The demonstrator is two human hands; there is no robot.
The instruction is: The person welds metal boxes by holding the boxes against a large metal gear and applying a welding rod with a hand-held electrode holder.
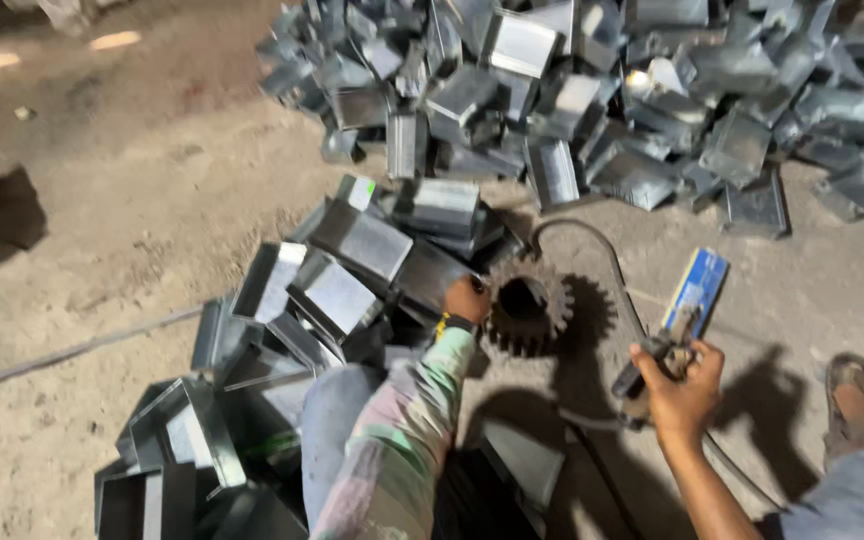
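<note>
The person sits on a dusty floor (132, 170). A big dark gear wheel (526, 305) with teeth all round stands on the floor in the middle. It has a round hole through it.

The left hand (466, 299) is just beside the gear wheel, on its left side, and it touches the teeth there. The fingers are curled in a narrow grip on the edge of a dark metal piece next to the wheel, but I cannot tell how firmly it holds. The arm has a pale sleeve (402, 440) with soft colours and a yellow band at the wrist.

The right hand (684, 385) is to the right of the gear wheel and a bit nearer the person. Its grip is closed around a small dark tool (652, 362). A dark hose (612, 262) runs from the tool in a curve up and round behind the gear wheel. A blue flat box (696, 288) lies on the floor just above this hand.

Left of the gear wheel there is a heap of bent grey metal trays (337, 290). They lie one on top of another. Far above the gear wheel there is a much bigger pile of metal trays (592, 90), shiny and all jumbled.

Well to the right of the gear wheel, a foot in a sandal (860, 395) rests on the floor.
</note>
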